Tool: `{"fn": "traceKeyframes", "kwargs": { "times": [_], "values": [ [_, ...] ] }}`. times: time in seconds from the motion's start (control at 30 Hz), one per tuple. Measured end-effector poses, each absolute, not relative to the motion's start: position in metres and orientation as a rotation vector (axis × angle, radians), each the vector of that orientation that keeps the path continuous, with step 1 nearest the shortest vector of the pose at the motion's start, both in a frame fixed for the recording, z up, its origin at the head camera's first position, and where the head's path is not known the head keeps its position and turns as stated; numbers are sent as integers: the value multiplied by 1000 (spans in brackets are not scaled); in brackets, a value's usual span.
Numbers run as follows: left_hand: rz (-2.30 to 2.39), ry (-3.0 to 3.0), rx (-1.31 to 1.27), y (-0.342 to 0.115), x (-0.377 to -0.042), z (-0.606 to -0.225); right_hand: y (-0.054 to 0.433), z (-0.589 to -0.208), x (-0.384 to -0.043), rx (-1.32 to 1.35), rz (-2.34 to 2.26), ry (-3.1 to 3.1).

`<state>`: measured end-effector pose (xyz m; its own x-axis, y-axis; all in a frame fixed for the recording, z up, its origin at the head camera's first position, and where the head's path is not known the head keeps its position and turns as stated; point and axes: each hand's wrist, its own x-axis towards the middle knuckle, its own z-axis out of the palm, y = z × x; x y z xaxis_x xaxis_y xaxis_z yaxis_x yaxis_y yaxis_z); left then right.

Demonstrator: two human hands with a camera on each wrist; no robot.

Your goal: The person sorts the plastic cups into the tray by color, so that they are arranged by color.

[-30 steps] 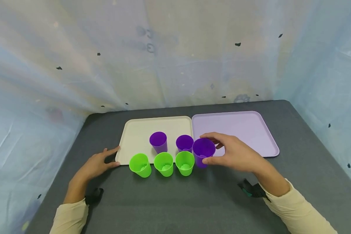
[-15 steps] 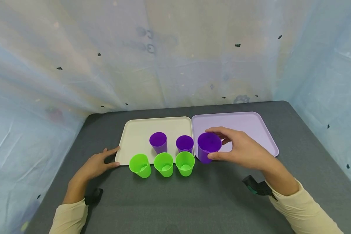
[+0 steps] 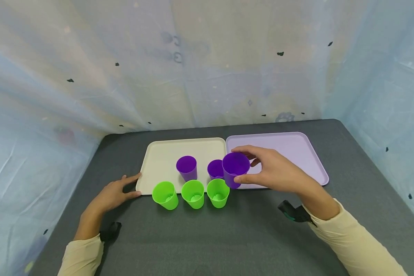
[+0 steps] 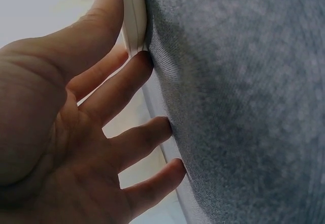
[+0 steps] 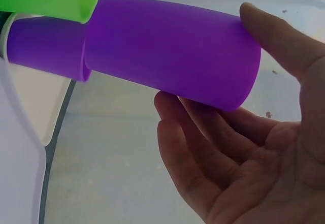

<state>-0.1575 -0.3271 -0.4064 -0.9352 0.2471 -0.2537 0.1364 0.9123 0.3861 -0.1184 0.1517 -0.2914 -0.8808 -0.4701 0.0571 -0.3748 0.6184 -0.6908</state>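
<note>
My right hand [image 3: 274, 168] pinches a purple cup [image 5: 172, 51] near its rim, thumb on the near side and fingers on the far side. The cup is raised, over the left part of the lilac tray [image 3: 307, 165]. Another purple cup [image 3: 215, 168] stands on the cream tray [image 3: 165, 147], partly hidden behind the held one. A further purple cup [image 3: 189, 168] stands on that tray to its left. My left hand [image 3: 112, 194] rests at the cream tray's left edge with fingers spread, thumb and fingertips touching its front left corner area.
In front of the cream tray, three green cups stand in a row: a left one [image 3: 167, 197], a middle one [image 3: 194, 195] and a right one [image 3: 218, 193]. The trays lie side by side on the dark grey table [image 3: 200, 237]. A pale curtain [image 3: 207, 76] hangs behind.
The right hand lifts the purple cup away from the table front, first right, then back left towards the purple cup on the cream tray. The left hand stays put.
</note>
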Motion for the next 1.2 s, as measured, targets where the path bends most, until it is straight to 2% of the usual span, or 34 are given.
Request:
{"fn": "traceKeyframes", "kwargs": {
  "times": [0.27, 1.2],
  "values": [
    [543, 2779, 303, -327, -161, -408, 129, -279, -125, -817, -1085, 2696],
    [544, 2792, 303, -329, -159, -407, 59, -269, -176, -886, -992, 2621]
  ]
}}
